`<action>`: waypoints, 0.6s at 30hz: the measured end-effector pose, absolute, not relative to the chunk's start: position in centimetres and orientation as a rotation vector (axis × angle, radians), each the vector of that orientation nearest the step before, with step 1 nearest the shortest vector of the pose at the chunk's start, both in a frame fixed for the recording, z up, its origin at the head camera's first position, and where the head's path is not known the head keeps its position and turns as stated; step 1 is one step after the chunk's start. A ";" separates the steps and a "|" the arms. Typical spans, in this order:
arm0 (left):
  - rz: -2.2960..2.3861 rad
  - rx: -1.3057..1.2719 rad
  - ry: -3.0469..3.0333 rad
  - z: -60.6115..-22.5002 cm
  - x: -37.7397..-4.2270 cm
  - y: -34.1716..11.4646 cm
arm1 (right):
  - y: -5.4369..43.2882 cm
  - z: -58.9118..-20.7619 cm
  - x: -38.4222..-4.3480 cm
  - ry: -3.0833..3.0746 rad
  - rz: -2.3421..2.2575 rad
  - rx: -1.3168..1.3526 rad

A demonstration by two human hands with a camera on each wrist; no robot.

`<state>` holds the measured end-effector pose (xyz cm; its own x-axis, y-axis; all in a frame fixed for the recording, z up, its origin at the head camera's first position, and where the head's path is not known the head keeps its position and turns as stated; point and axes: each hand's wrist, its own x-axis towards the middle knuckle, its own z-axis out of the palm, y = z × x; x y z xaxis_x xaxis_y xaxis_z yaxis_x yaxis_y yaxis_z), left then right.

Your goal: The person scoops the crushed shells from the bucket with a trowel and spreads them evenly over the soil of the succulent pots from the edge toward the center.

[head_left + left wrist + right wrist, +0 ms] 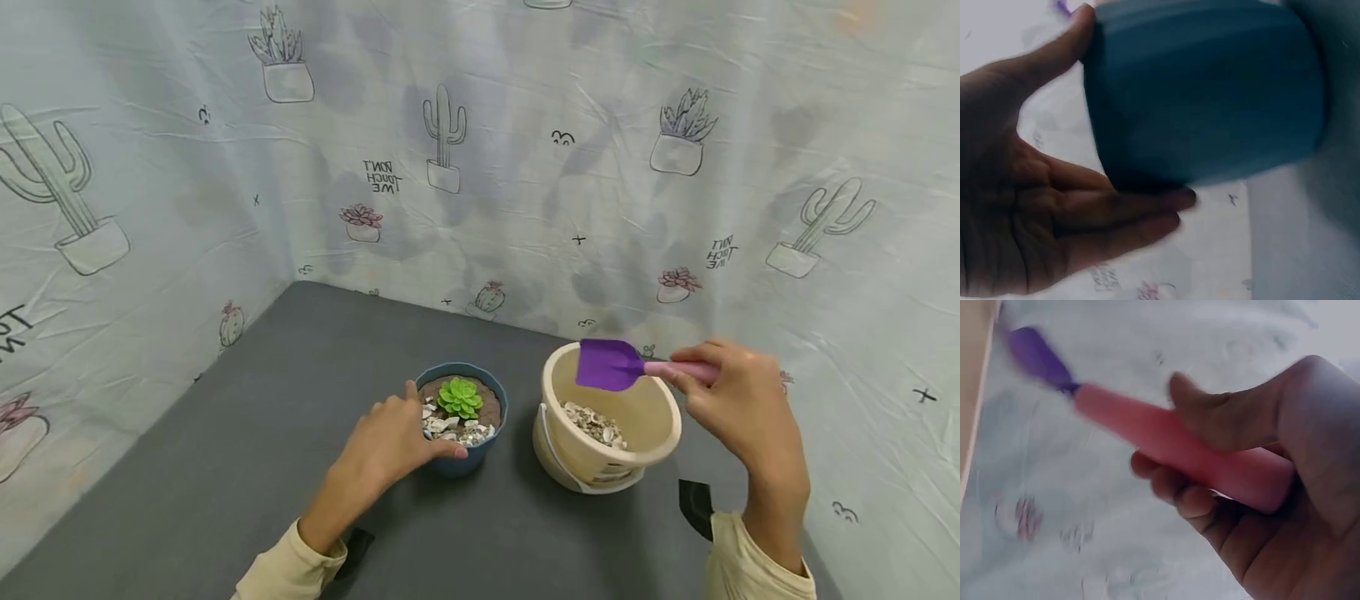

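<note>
On the dark grey tabletop (330, 333), in front of a pale cloth (517, 208) printed with potted cactuses, a blue flowerpot (456, 465) and a cream bucket (643, 417) stand side by side, the flowerpot to the left, a narrow gap between them. The person's left hand (386, 442) wraps the near left side of the flowerpot, thumb at the rim and the other fingers along the side; that grip is light but it is on the flowerpot, probably to keep it from sliding or tipping. The right hand (735, 396) grasps a small shovel (611, 365) by its pink handle, thumb along one side and fingers curled under the other. The purple blade points left over the bucket's mouth, held above the rim, perhaps so that any loose bits would drop back inside. I can't make out any load on it.

As for the containers, the bucket holds a low heap of shells and gravel (596, 425), well below the rim, with much of its inner wall bare; its white carrying handle (553, 457) hangs down against the outside. The flowerpot is filled nearly to the brim with brown soil (490, 410). A bright green succulent (460, 398) sits in it, and whitish shell pieces (444, 423) cover the near part.
</note>
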<state>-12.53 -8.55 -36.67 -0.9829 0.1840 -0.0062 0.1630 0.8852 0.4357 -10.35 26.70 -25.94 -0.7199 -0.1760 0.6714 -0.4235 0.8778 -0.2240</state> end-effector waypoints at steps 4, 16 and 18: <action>0.638 0.309 3.063 -35.7 -12.4 -8.3 | 27.7 -26.7 -11.6 -2.579 0.322 0.427; 0.964 0.998 2.858 -35.3 -13.9 -1.1 | 26.1 -31.1 -15.9 -2.779 -0.273 0.582; 0.964 1.061 2.838 -35.3 -14.1 0.3 | 26.0 -31.7 -16.2 -2.757 -0.313 0.650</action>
<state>-14.09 0.27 -35.33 -0.7767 0.5839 0.2362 0.6070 0.5938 0.5282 -16.23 26.00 -31.67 -0.8557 -0.4638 0.2296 -0.4006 0.8745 0.2735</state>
